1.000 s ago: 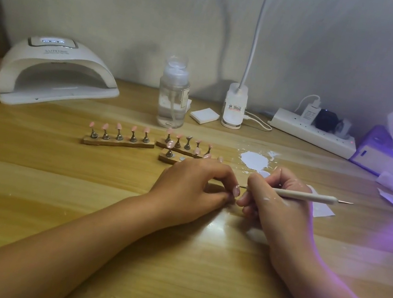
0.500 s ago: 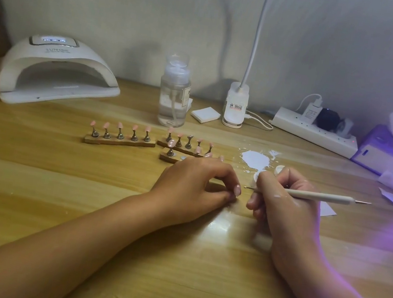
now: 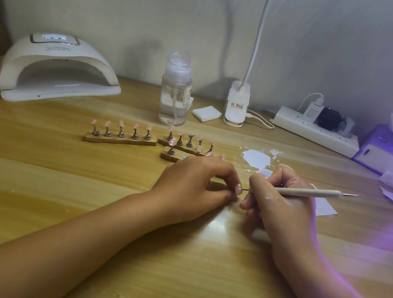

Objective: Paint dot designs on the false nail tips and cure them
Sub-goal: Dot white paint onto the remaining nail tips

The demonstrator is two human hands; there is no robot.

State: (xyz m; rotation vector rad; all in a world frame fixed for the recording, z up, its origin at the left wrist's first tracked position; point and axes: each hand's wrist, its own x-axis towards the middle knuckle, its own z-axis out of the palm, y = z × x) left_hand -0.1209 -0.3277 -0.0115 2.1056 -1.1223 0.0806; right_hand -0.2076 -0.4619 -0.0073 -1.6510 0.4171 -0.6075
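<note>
Both forearms lay on the wooden table (image 3: 31, 174), converging toward centre.

Left hand (image 3: 195, 182): palm down, knuckles up, fingers curled under. Index and thumb were pinched on a single pink nail tip (image 3: 238, 189) at the hand's right edge, low over the table. Couldn't tell whether the grip was on the tip itself or on a holder beneath it, since the fingers hid that.

Right hand (image 3: 282, 201): just beside the left, not touching it, fingers curled in a pencil grip round the dotting pen (image 3: 309, 192). The pen lay near horizontal, rear metal point sticking out to the right, front needle pointing left and meeting the face of the held nail tip. White smears showed on the back of this hand.

Beyond the left hand: a wooden stand (image 3: 121, 140) with five pink tips on pegs, and two more stands (image 3: 183, 146) to its right, the nearer one partly behind the knuckles. White paint puddle (image 3: 257, 158) sat on the table just beyond the right hand. Curing lamp (image 3: 58, 70) was at back left, display lit, well apart from both hands.
</note>
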